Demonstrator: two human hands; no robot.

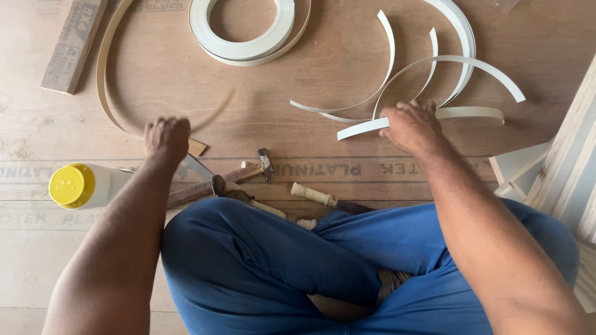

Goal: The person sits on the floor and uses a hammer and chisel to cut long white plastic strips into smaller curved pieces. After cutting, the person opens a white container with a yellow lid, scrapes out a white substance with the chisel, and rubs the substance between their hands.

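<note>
Strips: cut white edge strips (428, 68) lie curled on the plywood floor (323, 133) at far right, overlapping one another; the nearest one (360, 128) runs under the right hand.
Legs: crossed, in blue trousers (310, 267), nearest the camera, at the bottom centre.
Bottle: white with a yellow cap (72, 185), lying at near left, just beside the left forearm.
Tools: a small hammer (264, 162), a pale-handled tool (313, 194) and pliers (223, 186) lie on the floor between the knees and the hands.
Left hand (166, 139): back up, fingers curled down on the near end of a long tan strip (108, 74); that end is blurred, and I cannot tell whether the fingers pinch it or only press it.
Right hand (411, 127): knuckles up, fingers bent over the near white strip, touching it; the fingertips are hidden, so how tight the hold is cannot be told.
Tan strip: bends in a wide loop from the left hand away to the far left.
Offcut: a small tan piece (198, 147) just right of the left hand.
Roll: a coil of white banding (245, 28) at far centre, well apart from both hands.
Batten: a wooden bar (74, 43) at far left.
Boards: pale wooden pieces (568, 161) at the right edge.
</note>
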